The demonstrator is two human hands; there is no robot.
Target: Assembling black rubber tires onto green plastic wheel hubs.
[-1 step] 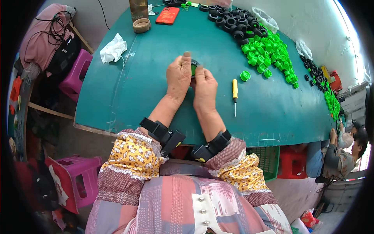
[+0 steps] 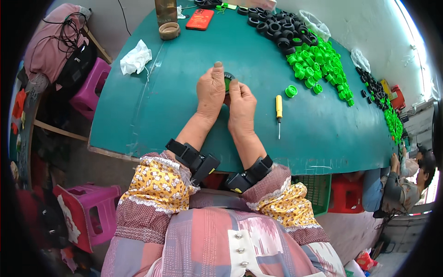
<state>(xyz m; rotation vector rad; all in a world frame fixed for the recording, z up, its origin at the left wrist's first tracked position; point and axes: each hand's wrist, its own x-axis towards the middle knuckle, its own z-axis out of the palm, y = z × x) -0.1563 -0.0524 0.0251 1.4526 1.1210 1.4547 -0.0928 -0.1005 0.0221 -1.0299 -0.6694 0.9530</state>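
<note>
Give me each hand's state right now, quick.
Left hand: closed, holding the black-and-green wheel.
Right hand: closed, gripping the same wheel from the other side.

One left hand (image 2: 211, 94) and one right hand (image 2: 242, 102) make the grip, holding one black tyre (image 2: 229, 75) with one green centre (image 2: 227, 85). Right of the grip lie one yellow-handled screwdriver (image 2: 278, 108) and one loose green wheel (image 2: 291, 91); beyond it rightward, heaped green wheels (image 2: 318, 64) and heaped black tyres (image 2: 277, 33) are too many to count. Beyond it leftward are one bottle (image 2: 166, 10), one brown lid (image 2: 169, 32) and one red phone (image 2: 200, 19); farther left, two purple stools (image 2: 94, 76).
</note>
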